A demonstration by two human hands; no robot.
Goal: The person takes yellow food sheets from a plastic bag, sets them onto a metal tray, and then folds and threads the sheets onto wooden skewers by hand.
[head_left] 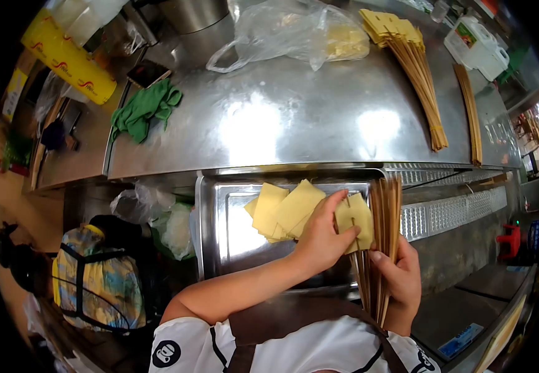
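Note:
My left hand (328,233) pinches a square yellow sheet (354,217) that has a thin stick through it. My right hand (400,273) is closed round a bundle of long wooden sticks (386,217), held upright just right of the sheet. Several more skewer ends hang below the sheet beside the bundle. Left of my left hand, a loose pile of yellow square sheets (285,208) lies in a steel tray (201,230).
The steel counter (188,143) bears a plastic bag (282,34), skewered yellow sheets (400,34), another stick bundle (468,115), a white jug (476,46) and a green cloth (145,110). A perforated metal rack (456,214) lies right of the tray.

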